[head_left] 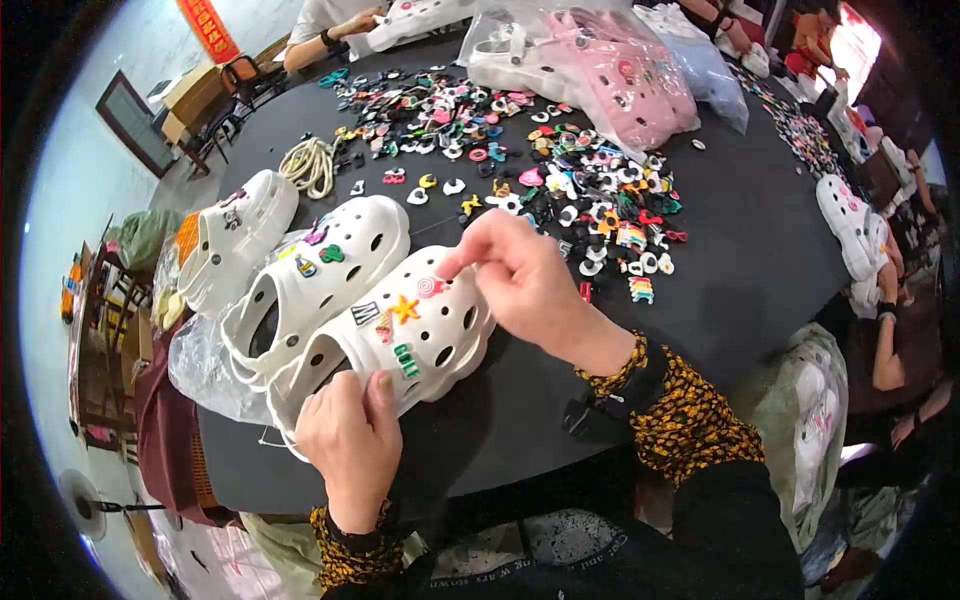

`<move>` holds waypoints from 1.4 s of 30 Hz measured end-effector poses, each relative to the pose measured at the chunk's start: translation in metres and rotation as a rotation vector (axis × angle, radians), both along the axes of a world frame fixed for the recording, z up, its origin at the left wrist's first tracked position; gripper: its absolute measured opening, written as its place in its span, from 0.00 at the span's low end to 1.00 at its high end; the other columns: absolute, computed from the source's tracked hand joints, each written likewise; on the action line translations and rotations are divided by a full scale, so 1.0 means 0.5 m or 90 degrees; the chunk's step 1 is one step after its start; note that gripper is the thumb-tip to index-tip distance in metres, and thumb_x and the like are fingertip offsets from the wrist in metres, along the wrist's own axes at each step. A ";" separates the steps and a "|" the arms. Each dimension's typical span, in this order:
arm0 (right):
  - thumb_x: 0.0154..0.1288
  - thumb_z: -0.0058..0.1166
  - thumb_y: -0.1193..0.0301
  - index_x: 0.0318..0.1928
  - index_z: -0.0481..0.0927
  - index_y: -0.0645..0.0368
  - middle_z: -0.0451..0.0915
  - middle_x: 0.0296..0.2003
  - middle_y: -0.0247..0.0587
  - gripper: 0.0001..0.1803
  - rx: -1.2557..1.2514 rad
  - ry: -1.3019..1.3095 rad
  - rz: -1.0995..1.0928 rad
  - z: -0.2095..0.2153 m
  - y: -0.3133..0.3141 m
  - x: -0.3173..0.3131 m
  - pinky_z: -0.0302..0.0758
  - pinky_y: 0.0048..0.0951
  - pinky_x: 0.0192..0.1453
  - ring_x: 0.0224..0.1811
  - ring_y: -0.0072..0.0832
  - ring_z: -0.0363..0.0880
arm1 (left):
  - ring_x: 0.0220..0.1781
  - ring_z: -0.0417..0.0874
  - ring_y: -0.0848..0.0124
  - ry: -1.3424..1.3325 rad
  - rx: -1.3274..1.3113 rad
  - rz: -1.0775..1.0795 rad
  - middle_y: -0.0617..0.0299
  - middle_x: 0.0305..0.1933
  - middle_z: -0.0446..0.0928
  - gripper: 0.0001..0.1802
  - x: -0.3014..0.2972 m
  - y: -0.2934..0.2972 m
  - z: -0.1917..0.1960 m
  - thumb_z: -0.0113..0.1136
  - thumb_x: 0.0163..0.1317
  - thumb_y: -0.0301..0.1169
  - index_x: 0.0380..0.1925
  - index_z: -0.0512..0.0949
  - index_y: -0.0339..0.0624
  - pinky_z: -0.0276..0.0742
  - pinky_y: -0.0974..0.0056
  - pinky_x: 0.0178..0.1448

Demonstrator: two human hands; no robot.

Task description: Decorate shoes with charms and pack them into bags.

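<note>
My left hand [348, 440] is closed on the near side of a white clog [400, 340], thumb on top. On the clog's upper sit an orange starfish charm [404, 308], an ice-cream cone charm [384, 327], a green lettering charm [406, 361] and a dark-and-white letter charm [365, 314]. At the toe, the bent fingers of my right hand [520, 285] touch the edge of a pink swirl charm [430, 288]; their tips are partly hidden. Beside this clog lies another white clog [350, 240], with a cactus charm [331, 254] among others.
A third white clog [245, 230] and a bundle of cream cord [308, 166] lie at left. Loose charms [600, 195] cover the table's middle. Farther back are bagged pink clogs [640, 95] and a person's arm [335, 35]. Another person's hand holds a white clog [850, 228] at right.
</note>
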State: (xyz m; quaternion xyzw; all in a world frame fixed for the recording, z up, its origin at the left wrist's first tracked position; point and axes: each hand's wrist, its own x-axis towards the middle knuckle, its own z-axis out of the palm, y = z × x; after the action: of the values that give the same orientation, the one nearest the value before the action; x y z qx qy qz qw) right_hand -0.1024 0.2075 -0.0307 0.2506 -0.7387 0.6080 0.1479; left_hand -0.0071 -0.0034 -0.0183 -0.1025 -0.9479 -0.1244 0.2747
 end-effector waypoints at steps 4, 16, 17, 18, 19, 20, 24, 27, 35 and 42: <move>0.60 0.37 0.89 0.39 0.71 0.61 0.84 0.35 0.43 0.12 -0.055 0.001 0.009 0.010 0.009 0.003 0.76 0.24 0.48 0.41 0.22 0.82 | 0.21 0.70 0.55 0.016 0.010 -0.021 0.56 0.16 0.65 0.18 -0.007 0.006 -0.001 0.61 0.62 0.35 0.19 0.66 0.42 0.63 0.55 0.28; 0.58 0.35 0.88 0.36 0.71 0.63 0.83 0.30 0.42 0.12 -0.116 -0.056 -0.066 -0.042 0.020 -0.041 0.76 0.24 0.43 0.35 0.22 0.82 | 0.22 0.71 0.57 0.013 -0.003 -0.049 0.57 0.17 0.66 0.16 0.001 0.007 0.007 0.62 0.60 0.34 0.21 0.67 0.42 0.64 0.56 0.29; 0.58 0.36 0.88 0.36 0.71 0.62 0.84 0.30 0.43 0.11 -0.120 -0.057 -0.068 -0.041 0.018 -0.039 0.76 0.23 0.43 0.35 0.22 0.82 | 0.22 0.72 0.57 0.014 -0.006 -0.059 0.57 0.18 0.67 0.15 0.003 0.008 0.010 0.63 0.60 0.33 0.22 0.67 0.42 0.65 0.56 0.30; 0.58 0.36 0.87 0.36 0.71 0.62 0.84 0.30 0.43 0.11 -0.104 -0.054 -0.071 -0.041 0.019 -0.040 0.76 0.23 0.44 0.35 0.21 0.82 | 0.22 0.72 0.57 0.018 -0.007 -0.055 0.57 0.18 0.67 0.15 0.004 0.008 0.012 0.63 0.60 0.33 0.22 0.67 0.42 0.65 0.56 0.30; 0.58 0.36 0.88 0.36 0.71 0.63 0.84 0.30 0.43 0.11 -0.104 -0.056 -0.069 -0.041 0.017 -0.039 0.76 0.23 0.44 0.35 0.21 0.82 | 0.22 0.72 0.57 0.012 -0.014 -0.057 0.57 0.19 0.67 0.15 0.006 0.007 0.014 0.63 0.59 0.33 0.22 0.66 0.42 0.65 0.56 0.30; 0.58 0.36 0.88 0.35 0.71 0.63 0.84 0.30 0.43 0.11 -0.103 -0.059 -0.067 -0.042 0.015 -0.039 0.76 0.23 0.44 0.35 0.21 0.82 | 0.23 0.72 0.57 0.007 -0.021 -0.060 0.57 0.19 0.67 0.16 0.009 0.006 0.015 0.63 0.59 0.32 0.21 0.66 0.42 0.65 0.56 0.30; 0.59 0.36 0.88 0.35 0.71 0.63 0.84 0.31 0.42 0.11 -0.092 -0.037 -0.068 -0.033 0.024 -0.043 0.76 0.23 0.45 0.35 0.21 0.82 | 0.27 0.75 0.57 0.013 0.034 -0.085 0.56 0.24 0.71 0.09 0.009 -0.005 0.021 0.64 0.56 0.27 0.28 0.71 0.39 0.68 0.57 0.33; 0.59 0.35 0.88 0.37 0.72 0.62 0.84 0.33 0.42 0.13 -0.157 -0.010 -0.086 -0.029 0.042 -0.061 0.75 0.22 0.43 0.35 0.20 0.81 | 0.29 0.75 0.58 0.018 0.209 -0.100 0.53 0.31 0.73 0.12 0.017 -0.020 0.033 0.62 0.53 0.19 0.38 0.73 0.34 0.71 0.58 0.35; 0.58 0.35 0.88 0.37 0.71 0.62 0.84 0.34 0.47 0.13 -0.209 -0.057 -0.176 -0.020 0.110 -0.096 0.73 0.19 0.39 0.34 0.20 0.80 | 0.60 0.72 0.47 -0.052 0.064 -0.026 0.40 0.56 0.72 0.26 -0.052 -0.099 0.097 0.60 0.61 0.30 0.58 0.68 0.31 0.66 0.53 0.64; 0.58 0.35 0.88 0.39 0.73 0.63 0.84 0.34 0.46 0.14 -0.186 -0.056 -0.194 -0.030 0.123 -0.113 0.75 0.21 0.41 0.35 0.22 0.82 | 0.65 0.70 0.48 -0.299 0.200 -0.020 0.38 0.63 0.69 0.35 -0.099 -0.096 0.084 0.62 0.60 0.32 0.65 0.62 0.32 0.67 0.55 0.65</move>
State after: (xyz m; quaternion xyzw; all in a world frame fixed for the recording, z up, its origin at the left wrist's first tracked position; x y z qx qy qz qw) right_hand -0.1587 0.2689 -0.0457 0.0847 -0.6779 0.6896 0.2404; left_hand -0.0568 -0.0513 0.0238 -0.0415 -0.9530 -0.2943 0.0582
